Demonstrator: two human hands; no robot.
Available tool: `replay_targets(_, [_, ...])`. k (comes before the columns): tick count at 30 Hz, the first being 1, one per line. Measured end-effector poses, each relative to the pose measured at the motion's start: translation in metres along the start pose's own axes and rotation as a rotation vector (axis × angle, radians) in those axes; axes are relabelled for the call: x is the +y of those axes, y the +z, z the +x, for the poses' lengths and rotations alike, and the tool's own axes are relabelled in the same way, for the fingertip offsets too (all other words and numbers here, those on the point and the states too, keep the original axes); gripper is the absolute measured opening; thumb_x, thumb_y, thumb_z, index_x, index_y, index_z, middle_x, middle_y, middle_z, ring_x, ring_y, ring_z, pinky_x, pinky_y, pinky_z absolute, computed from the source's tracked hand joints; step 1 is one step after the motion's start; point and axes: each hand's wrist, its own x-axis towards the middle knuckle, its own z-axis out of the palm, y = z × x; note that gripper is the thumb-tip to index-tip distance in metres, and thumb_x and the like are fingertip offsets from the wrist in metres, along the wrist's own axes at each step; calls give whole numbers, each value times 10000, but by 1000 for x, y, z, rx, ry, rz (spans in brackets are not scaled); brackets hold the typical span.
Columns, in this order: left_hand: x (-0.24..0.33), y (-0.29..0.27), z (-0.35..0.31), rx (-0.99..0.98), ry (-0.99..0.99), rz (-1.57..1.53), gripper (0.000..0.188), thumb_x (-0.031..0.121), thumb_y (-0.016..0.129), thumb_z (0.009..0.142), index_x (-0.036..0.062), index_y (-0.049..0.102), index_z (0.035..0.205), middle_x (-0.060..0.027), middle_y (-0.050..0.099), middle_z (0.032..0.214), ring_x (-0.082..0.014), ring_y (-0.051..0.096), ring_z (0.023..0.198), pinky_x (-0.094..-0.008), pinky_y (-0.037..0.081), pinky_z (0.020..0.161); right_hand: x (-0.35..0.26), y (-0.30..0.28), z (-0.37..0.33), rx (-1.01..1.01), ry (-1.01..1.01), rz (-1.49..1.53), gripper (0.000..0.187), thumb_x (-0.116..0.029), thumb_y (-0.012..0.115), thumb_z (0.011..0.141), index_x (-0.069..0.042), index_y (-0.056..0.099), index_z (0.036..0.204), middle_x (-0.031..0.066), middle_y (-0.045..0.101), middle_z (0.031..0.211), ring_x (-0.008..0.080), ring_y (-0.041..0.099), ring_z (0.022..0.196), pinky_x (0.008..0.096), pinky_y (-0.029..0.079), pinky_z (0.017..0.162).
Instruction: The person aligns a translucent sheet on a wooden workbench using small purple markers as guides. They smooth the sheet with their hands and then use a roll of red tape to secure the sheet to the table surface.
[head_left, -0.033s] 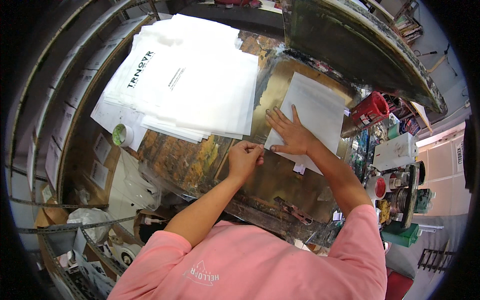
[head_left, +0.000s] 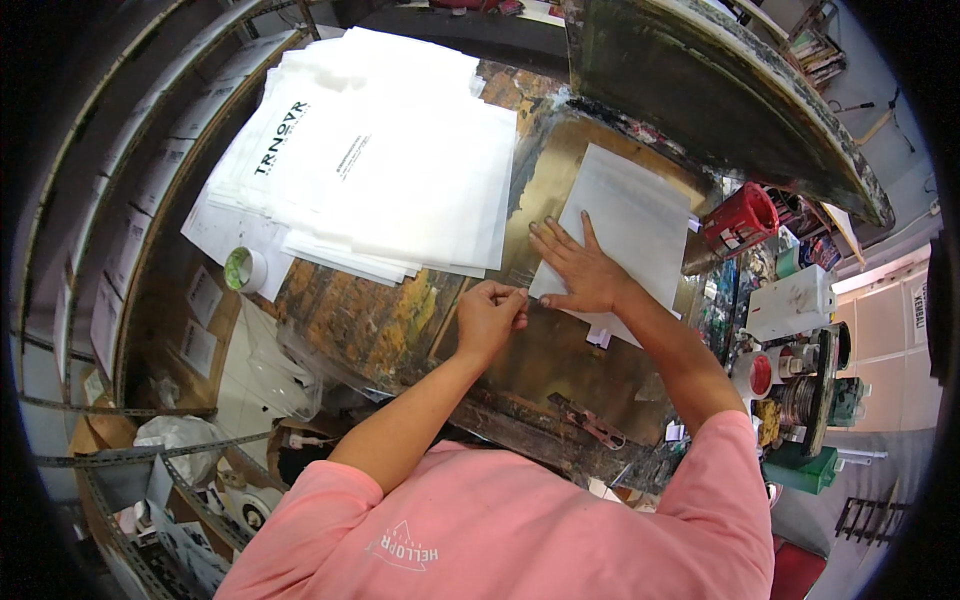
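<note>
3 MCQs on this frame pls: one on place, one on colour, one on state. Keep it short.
1. Where does the big stack of white sheets lie relative to the single white sheet?
A. To its left
B. To its right
C. Under it

2. What colour is the container just right of the single sheet?
A. Blue
B. Red
C. Yellow

3. How is the right hand placed?
A. Raised clear of the bench
B. Closed in a fist around a tool
C. Spread flat on the single sheet

Answers:
1 A, the stack fills the upper left of the worn workbench, the single sheet sits to its right.
2 B, the tub beside the sheet's right edge is red.
3 C, the fingers are splayed and pressed on the sheet, while the left hand pinches something small at its lower left corner.
</note>
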Motion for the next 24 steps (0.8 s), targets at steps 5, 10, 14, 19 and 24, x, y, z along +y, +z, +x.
replay_targets(5, [3, 4, -1, 24, -21, 34, 245, 154, 775, 940, -77, 692, 934, -94, 718, 772, -119, 665, 607, -249, 529, 553, -18, 4, -8, 9, -82, 41, 1113, -794, 487, 901, -5, 221, 1640, 164, 215, 1724, 338, 142, 1610, 713, -88, 1221])
replay_targets(10, [-5, 3, 4, 30, -19, 31, 256, 158, 773, 939, -83, 693, 969, -100, 725, 791, -127, 677, 630, -257, 550, 573, -32, 3, -10, 50, -172, 75, 1118, -804, 497, 893, -12, 238, 1638, 161, 225, 1722, 318, 154, 1610, 709, -98, 1222])
replay_targets(14, [-2, 0, 5, -30, -50, 73, 264, 165, 767, 945, -83, 684, 983, -107, 725, 828, -139, 689, 681, -262, 575, 612, -45, 8, -15, 82, -162, 112, 1112, -802, 511, 893, -10, 257, 1631, 172, 238, 1714, 304, 178, 1606, 708, -98, 1224])
replay_targets(19, [1, -7, 4, -83, -214, -133, 308, 229, 758, 971, -66, 679, 1008, -94, 704, 820, -147, 680, 696, -268, 587, 626, -54, 4, -19, 97, -165, 126, 1124, -808, 508, 892, 8, 260, 1625, 190, 233, 1711, 306, 195, 1601, 713, -89, 1223])
replay_targets(24, [39, -22, -23, -5, -248, -20, 337, 284, 716, 1004, -51, 692, 1031, -103, 694, 804, -159, 696, 706, -280, 585, 611, -65, 13, -22, 140, -117, 110, 1142, -823, 498, 885, 23, 268, 1617, 192, 260, 1700, 286, 210, 1598, 716, -69, 1227])
